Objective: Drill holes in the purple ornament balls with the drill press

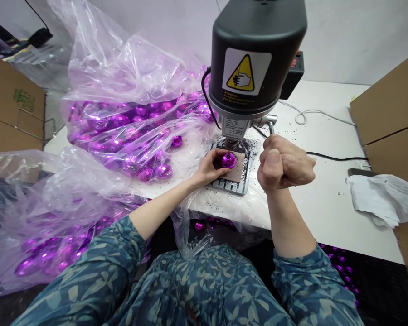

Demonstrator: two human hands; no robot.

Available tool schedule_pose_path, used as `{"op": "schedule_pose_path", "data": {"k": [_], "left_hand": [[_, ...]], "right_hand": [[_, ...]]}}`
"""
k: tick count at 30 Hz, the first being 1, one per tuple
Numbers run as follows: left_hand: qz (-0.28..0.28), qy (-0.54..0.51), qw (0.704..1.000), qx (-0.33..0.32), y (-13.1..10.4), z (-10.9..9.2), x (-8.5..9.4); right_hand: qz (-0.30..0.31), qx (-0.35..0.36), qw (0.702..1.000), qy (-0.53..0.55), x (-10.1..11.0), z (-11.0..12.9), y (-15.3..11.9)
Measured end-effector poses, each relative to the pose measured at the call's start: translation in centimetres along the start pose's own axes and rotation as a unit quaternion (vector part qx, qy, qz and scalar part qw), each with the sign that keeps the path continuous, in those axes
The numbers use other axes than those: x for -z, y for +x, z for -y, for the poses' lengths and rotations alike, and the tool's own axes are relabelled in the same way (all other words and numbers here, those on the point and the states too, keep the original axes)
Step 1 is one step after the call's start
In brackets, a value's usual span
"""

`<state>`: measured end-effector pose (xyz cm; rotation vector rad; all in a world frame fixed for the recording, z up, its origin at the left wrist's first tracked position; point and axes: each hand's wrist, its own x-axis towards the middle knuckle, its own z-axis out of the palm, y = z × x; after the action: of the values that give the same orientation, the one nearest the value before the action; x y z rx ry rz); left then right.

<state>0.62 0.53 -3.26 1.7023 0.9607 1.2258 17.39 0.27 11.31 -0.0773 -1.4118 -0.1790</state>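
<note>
A black drill press (258, 45) with a yellow warning label stands in front of me. Under its chuck, my left hand (211, 166) grips a shiny purple ball (229, 160) between thumb and fingers. The ball rests on a light wooden board (238, 174) laid over the slotted metal base (242, 188), and the drill tip meets its top. Raised at the machine's right side, my right hand (284, 164) is closed in a fist round the feed lever (271, 129).
Clear plastic bags (122, 122) full of purple balls lie at the left. A loose purple ball (177, 141) sits beside them. Cardboard boxes (391, 99) and white paper (387, 197) are at the right. Dark shavings dot the white table (313, 190).
</note>
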Motion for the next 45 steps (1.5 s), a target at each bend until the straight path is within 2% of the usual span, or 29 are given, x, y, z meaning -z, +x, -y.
{"op": "schedule_pose_path", "data": {"k": [4,8,11,14,15,16,18,20,21,23,25,27,28,30,33,34,36,38,42,45], "left_hand": [[-0.006,-0.024,1.0,-0.001,0.0,0.5,-0.2],[-0.013,-0.016,1.0,0.02,0.4,0.1,-0.2],[-0.033,0.03,0.998,0.037,0.2,-1.6,0.0],[-0.052,0.105,0.993,0.031,-1.7,-4.6,0.5],[-0.031,0.125,0.991,0.02,-2.8,-5.9,0.7],[0.017,0.135,0.991,0.0,-4.2,-7.2,0.8],[0.161,0.151,0.974,-0.049,-7.1,-9.6,1.1],[0.291,0.189,0.934,-0.089,-9.7,-11.1,1.2],[0.332,0.206,0.915,-0.104,-10.5,-11.4,1.4],[0.348,0.221,0.904,-0.116,-10.8,-11.0,2.1],[0.294,0.228,0.922,-0.105,-9.2,-9.6,3.7],[0.199,0.291,0.933,-0.071,-6.1,-7.7,6.0],[0.15,0.353,0.922,-0.045,-4.2,-6.8,7.2],[0.094,0.497,0.862,0.036,-0.6,-5.3,9.3],[0.114,0.634,0.756,0.115,3.1,-4.0,11.2],[0.128,0.657,0.732,0.126,3.7,-3.8,11.5],[0.148,0.681,0.705,0.136,4.4,-3.5,11.8],[0.151,0.687,0.696,0.14,4.6,-3.2,11.9],[0.14,0.688,0.701,0.126,4.5,-2.9,12.4],[0.122,0.665,0.723,0.139,4.5,-3.1,12.8]], "right_hand": [[0.006,-0.017,1.0,-0.01,0.0,0.6,0.2],[-0.023,-0.133,0.989,-0.055,-0.8,0.8,3.4],[-0.033,-0.233,0.971,-0.04,-1.5,-0.1,6.4],[-0.041,-0.275,0.961,0.001,-1.8,-1.0,7.9],[-0.043,-0.277,0.96,0.012,-1.8,-1.2,8.0],[-0.044,-0.276,0.96,0.022,-1.8,-1.3,8.0],[-0.052,-0.27,0.961,0.036,-1.8,-1.3,7.8],[-0.06,-0.266,0.961,0.039,-1.8,-1.2,7.5],[-0.064,-0.266,0.961,0.038,-1.8,-1.2,7.5],[-0.072,-0.267,0.96,0.041,-1.9,-1.3,7.3],[-0.076,-0.264,0.96,0.047,-1.9,-1.3,7.2],[-0.075,-0.257,0.962,0.053,-1.9,-1.4,7.1],[-0.076,-0.254,0.963,0.057,-1.9,-1.4,7.1],[-0.078,-0.252,0.963,0.06,-1.9,-1.3,7.0],[-0.075,-0.255,0.963,0.047,-1.9,-1.1,7.0],[-0.072,-0.257,0.963,0.043,-1.9,-1.0,7.0],[-0.072,-0.26,0.962,0.036,-1.9,-0.9,7.1],[-0.069,-0.262,0.962,0.028,-2.0,-0.8,7.1],[-0.066,-0.259,0.964,0.017,-2.0,-0.8,7.0],[-0.064,-0.255,0.965,0.016,-1.9,-0.8,7.0]]}}
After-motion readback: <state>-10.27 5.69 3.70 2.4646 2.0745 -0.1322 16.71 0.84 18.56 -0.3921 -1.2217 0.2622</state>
